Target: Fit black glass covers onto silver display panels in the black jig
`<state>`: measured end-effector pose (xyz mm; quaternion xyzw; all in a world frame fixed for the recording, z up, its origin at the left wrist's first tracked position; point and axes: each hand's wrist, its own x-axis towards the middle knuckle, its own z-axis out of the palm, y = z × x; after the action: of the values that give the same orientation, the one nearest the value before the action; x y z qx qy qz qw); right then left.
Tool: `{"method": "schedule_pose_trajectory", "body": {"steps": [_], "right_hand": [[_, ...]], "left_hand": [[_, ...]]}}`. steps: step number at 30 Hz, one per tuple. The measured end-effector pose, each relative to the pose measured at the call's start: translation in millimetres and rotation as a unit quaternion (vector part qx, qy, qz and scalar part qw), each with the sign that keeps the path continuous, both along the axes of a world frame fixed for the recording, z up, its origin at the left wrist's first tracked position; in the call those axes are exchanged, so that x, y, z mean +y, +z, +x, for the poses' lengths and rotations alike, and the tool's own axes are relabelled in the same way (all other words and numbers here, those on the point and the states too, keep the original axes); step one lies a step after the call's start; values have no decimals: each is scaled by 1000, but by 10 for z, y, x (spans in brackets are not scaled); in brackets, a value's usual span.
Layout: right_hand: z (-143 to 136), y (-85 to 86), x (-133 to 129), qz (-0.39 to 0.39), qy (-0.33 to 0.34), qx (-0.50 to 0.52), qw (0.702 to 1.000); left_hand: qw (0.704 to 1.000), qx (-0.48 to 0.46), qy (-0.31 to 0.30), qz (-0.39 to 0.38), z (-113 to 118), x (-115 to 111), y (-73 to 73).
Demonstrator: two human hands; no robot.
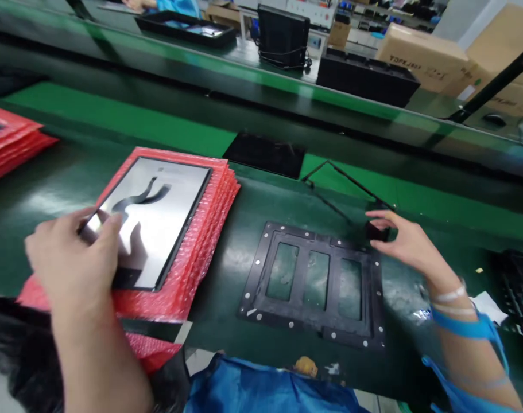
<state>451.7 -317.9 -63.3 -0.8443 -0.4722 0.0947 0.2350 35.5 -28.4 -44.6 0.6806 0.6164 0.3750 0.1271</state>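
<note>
A silver-backed display panel (166, 212) with a dark ribbon cable lies on a stack of red bubble-wrap sheets (216, 223). My left hand (78, 252) pinches the panel's left edge between thumb and fingers. To the right, a black frame (302, 281) with three rectangular openings and round silver dots lies flat on the green table. Beyond its upper right corner, my right hand (399, 241) holds a small dark block (376, 230) between thumb and fingers. A thin black frame piece (351, 180) stands or leans just behind that block.
More red sheets (15, 143) are stacked at the far left. A dark flat panel (264, 154) lies on the green strip behind. Black parts (517, 287) sit at the right edge. A raised shelf carries a monitor (282, 37), black trays and cartons; a person's hand shows at the top.
</note>
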Motion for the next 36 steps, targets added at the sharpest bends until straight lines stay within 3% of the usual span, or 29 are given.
{"method": "schedule_pose_trajectory", "body": {"steps": [5, 9, 18, 25, 28, 30, 32, 36], "right_hand": [[-833, -1, -669, -19, 149, -127, 980], [-1151, -57, -891, -34, 209, -147, 966], [-1239, -127, -923, -77, 215, -136, 964], [-1315, -103, -795, -31, 160, -147, 975], [-1366, -136, -722, -9, 156, -142, 978], [-1396, -135, -658, 8, 160, -129, 979], [-1445, -89, -567, 35, 168, -115, 978], [-1681, 144, -328, 163, 178, -104, 965]], "left_hand": [[999, 13, 26, -18, 75, -107, 50], [999, 26, 20, -30, 45, -140, 18], [992, 102, 24, -70, 20, -137, 74], [988, 117, 25, -98, -115, 0, 233], [988, 41, 40, -143, -171, 21, 315], [981, -69, 56, -174, -207, 6, 359], [963, -218, 45, -155, -232, -53, 396], [883, -453, -90, -80, -142, -374, 426]]}}
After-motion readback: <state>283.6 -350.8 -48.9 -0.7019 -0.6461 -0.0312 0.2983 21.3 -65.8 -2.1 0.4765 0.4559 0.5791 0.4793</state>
